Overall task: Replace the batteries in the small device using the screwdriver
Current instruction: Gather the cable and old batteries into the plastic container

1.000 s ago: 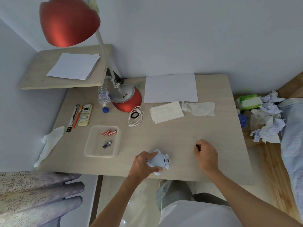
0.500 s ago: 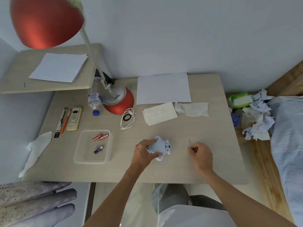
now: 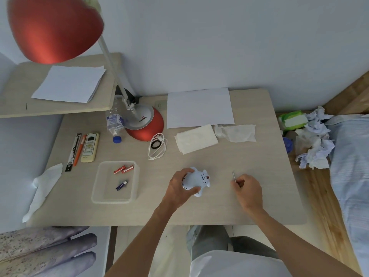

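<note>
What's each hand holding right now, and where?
The left hand grips the small device by its left end. The right hand holds the screwdriver by its handle, with the thin shaft sticking out.

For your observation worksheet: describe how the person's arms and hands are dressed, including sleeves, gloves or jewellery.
Both forearms are bare up to the frame's lower edge, with no sleeves visible. The left hand and right hand wear no gloves; no watch, ring or bracelet shows. Fingers are uncovered.

Pale wooden table (image 3: 249,206), clear tray (image 3: 95,193), lamp base (image 3: 147,124), paper sheet (image 3: 199,106), tissues (image 3: 196,138), remote (image 3: 90,146)
</note>
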Tool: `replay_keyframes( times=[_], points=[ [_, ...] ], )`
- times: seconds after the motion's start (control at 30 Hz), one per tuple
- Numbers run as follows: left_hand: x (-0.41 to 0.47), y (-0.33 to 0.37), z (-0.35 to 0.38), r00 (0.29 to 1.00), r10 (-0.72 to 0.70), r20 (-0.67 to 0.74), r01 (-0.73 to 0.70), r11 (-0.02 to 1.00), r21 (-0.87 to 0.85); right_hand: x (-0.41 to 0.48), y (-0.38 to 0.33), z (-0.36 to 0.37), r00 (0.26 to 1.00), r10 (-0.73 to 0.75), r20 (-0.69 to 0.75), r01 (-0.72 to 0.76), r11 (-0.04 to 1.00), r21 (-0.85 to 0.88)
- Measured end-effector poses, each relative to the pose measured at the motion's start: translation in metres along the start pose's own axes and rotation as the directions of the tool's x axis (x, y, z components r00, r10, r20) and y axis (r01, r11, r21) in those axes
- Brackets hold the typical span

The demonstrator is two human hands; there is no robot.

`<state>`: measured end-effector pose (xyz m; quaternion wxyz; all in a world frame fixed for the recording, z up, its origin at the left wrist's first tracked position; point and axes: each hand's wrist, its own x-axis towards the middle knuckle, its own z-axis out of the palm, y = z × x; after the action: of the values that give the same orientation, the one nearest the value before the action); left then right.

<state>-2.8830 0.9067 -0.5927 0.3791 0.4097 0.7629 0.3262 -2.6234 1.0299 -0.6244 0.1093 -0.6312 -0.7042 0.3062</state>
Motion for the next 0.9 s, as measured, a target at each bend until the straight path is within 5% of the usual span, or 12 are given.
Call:
replay_keyframes(
  times=[0.37, 0.6, 0.9],
  points=[
    [-0.019, 0.016, -0.046, 0.999, -0.027, -0.041, 0.028, 0.999, 0.021, -0.001, -0.008, -0.017, 1.0, 0.023, 0.015, -0.022, 1.0, -0.02],
    [0.001, 0.025, -0.138, 0.984, 0.098, -0.146, -0.045, 0.944, 0.328, -0.006, -0.078, -0.032, 0.993, 0.031, -0.113, -0.027, 0.999, 0.032],
    [0.102, 0.027, -0.188, 0.983, 0.03, 0.183, -0.12, 0.857, 0.502, -0.047, -0.19, -0.001, 0.964, 0.221, -0.148, -0.165, 0.933, 0.32]
  ],
)
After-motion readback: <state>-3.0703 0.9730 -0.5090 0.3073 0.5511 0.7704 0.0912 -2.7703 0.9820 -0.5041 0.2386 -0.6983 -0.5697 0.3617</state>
